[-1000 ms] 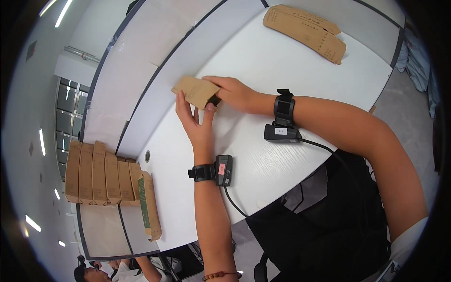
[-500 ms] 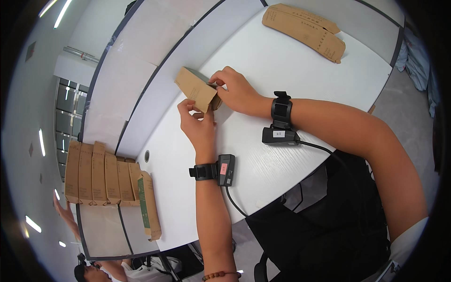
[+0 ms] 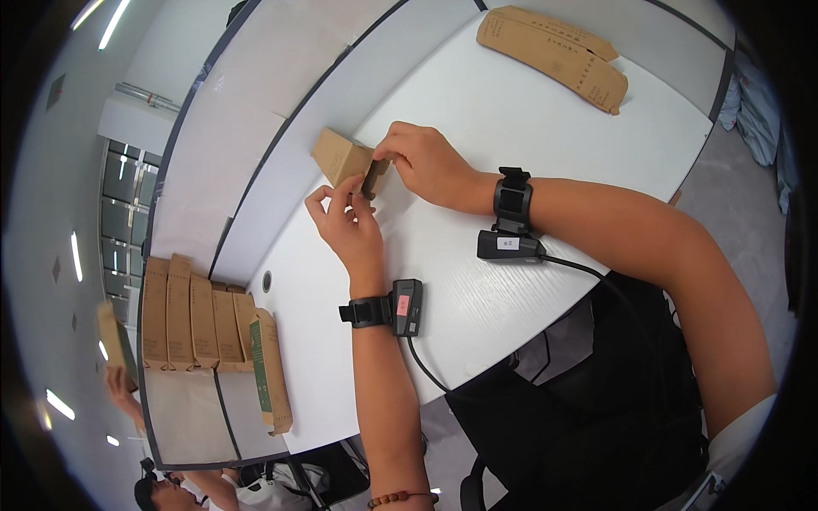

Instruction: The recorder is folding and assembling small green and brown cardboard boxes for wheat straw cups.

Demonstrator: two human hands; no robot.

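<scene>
- Carton (image 3: 550, 58) far right, box row (image 3: 203, 324) left, partition (image 3: 243, 128) just beyond.
- Box (image 3: 341, 159): long axis slants, open end lower right.
- Left hand (image 3: 348, 228) and right hand (image 3: 430, 167) pinch that end.

Left hand (image 3: 349, 232) at grip, fingers (image 3: 343, 191) curled; right hand (image 3: 433, 165) beside it, knuckles bent; forearms (image 3: 385, 387) extend behind.
</scene>
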